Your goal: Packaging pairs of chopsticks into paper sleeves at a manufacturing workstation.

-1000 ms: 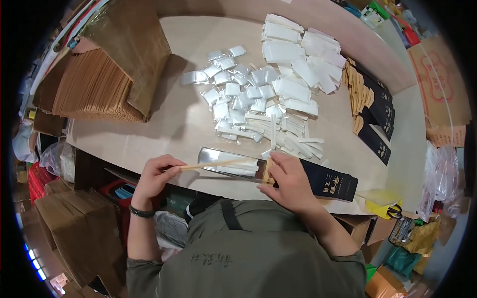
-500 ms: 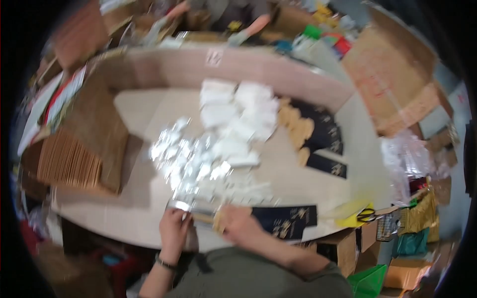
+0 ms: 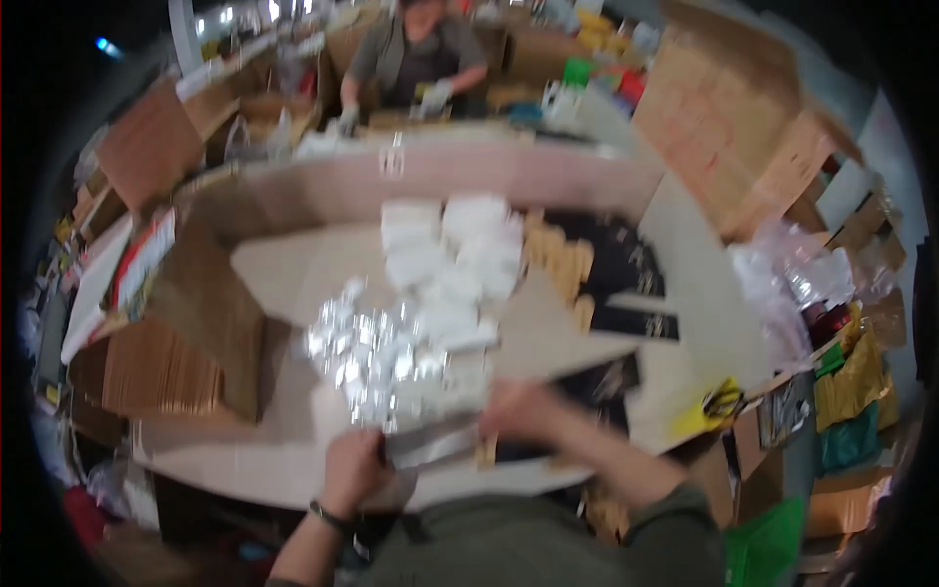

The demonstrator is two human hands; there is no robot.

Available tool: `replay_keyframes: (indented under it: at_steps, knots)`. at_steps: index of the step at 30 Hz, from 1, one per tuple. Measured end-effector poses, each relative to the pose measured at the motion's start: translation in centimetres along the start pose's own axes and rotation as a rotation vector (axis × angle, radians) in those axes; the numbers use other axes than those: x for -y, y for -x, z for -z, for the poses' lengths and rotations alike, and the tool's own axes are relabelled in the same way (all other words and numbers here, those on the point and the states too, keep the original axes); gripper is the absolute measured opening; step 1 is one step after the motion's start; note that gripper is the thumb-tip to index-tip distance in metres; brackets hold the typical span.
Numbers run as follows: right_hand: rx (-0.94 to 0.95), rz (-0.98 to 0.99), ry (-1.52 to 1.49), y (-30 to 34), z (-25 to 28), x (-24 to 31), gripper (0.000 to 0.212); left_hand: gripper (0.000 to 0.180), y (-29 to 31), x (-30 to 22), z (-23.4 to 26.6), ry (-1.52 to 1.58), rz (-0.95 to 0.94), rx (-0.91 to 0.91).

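Low at the table's front edge, my left hand (image 3: 356, 464) is closed on the left end of a shiny, see-through flat packet (image 3: 433, 445). My right hand (image 3: 520, 411), smeared by motion, is at the packet's other end; its fingers are not clear. A small tan piece (image 3: 486, 451) shows just below the right hand. Dark flat sleeves with gold print (image 3: 599, 386) lie under and beside my right forearm. Beyond my hands spread a heap of glossy clear packets (image 3: 367, 342) and stacks of white folded pieces (image 3: 455, 245).
An open carton of brown sheets (image 3: 161, 367) stands at left. Tan pieces (image 3: 559, 259) and more dark sleeves (image 3: 621, 254) lie at right, near scissors (image 3: 724, 399) on something yellow. A low board (image 3: 293, 191) edges the table's far side; a co-worker (image 3: 416, 68) is beyond it.
The view has tilted up, showing more of the co-worker. My right hand has moved up and right, away from my left hand, and the shiny packet shows stretched between them.
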State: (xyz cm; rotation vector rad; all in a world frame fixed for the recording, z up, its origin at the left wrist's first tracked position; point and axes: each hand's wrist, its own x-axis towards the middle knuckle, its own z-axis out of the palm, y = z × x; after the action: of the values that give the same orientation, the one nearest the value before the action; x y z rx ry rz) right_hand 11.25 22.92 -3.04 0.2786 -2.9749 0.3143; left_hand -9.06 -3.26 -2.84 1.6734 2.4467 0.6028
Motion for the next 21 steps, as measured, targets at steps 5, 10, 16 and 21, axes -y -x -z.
replay_keyframes:
  at_steps: [5,10,16,21]
  knots:
    - [-0.116,-0.344,0.002,3.7,6.4,-1.5,0.033,0.044,-0.5,-2.8,1.7,0.634,0.276,0.362]
    - [0.019,-0.316,-0.626,1.1,-0.8,3.3,0.028,0.041,-0.9,-8.6,-5.3,0.894,-0.379,0.495]
    - [0.122,-0.586,-0.193,-0.2,1.9,10.3,0.032,0.048,2.8,-4.3,-1.6,0.433,0.149,0.401]
    - [0.234,-0.781,-0.253,-1.4,0.0,9.5,0.031,0.045,4.1,-3.5,-2.0,0.283,0.244,0.133]
